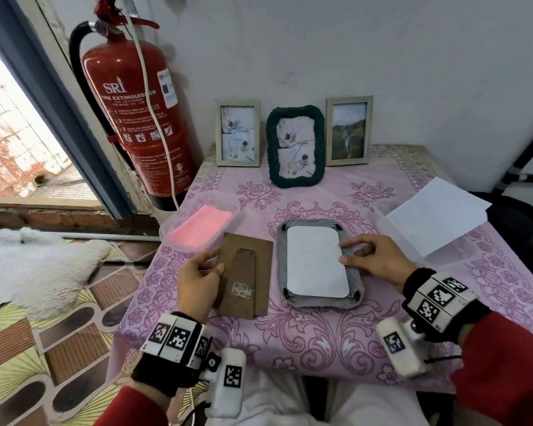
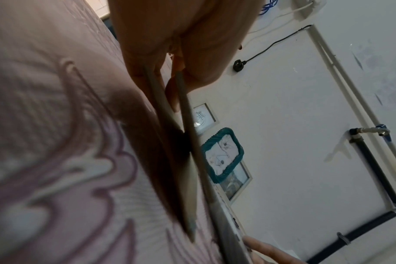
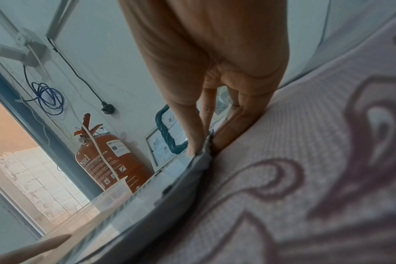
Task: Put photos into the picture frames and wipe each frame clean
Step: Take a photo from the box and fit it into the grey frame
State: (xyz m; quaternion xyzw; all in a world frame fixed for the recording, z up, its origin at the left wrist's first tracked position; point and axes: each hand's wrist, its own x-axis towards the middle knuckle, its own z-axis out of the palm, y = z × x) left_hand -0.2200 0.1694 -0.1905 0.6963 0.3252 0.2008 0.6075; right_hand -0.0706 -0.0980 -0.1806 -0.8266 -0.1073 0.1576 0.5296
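Three frames already stand upright with pictures in them at the back of the desk (image 1: 320, 333): a pale frame (image 1: 238, 132) on the left, a dark green braided frame (image 1: 295, 146) in the middle and a second pale frame (image 1: 349, 130) on the right. Whether those have been wiped cannot be told. A fourth, grey frame (image 1: 320, 264) lies face down near the front, with a white photo (image 1: 316, 262) lying blank side up in its opening. The right hand (image 1: 373, 262) rests on the frame's right edge, thumb and fingers touching the rim and steadying it. The left hand (image 1: 197, 276) pinches the brown backing board (image 1: 247, 278) by its left edge, thumb on top and fingers beneath, lifting that edge slightly off the cloth beside the frame. Judging from this, the backing must still go over the photo and be fastened. The pink cloth (image 1: 201, 226) sits unused in its clear tray (image 1: 166, 238), so wiping this frame remains to be done.
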